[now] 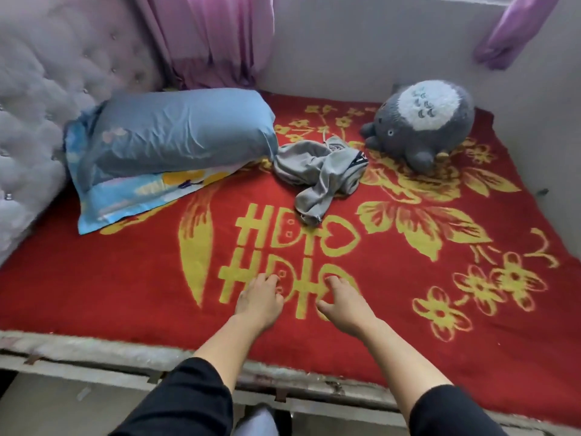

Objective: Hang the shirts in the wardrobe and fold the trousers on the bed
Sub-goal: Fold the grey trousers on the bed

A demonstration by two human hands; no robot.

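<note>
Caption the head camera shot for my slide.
Left hand and right hand reach over the red blanket toward crumpled grey trousers.

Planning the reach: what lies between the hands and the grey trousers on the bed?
Head view: only bare red-and-yellow blanket lies between the left hand, the right hand and the grey trousers.

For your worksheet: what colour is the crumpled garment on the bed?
The garment is grey; head view.

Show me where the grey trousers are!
In the head view, the grey trousers lie crumpled on the blanket, between the blue pillow and the plush toy.
</note>
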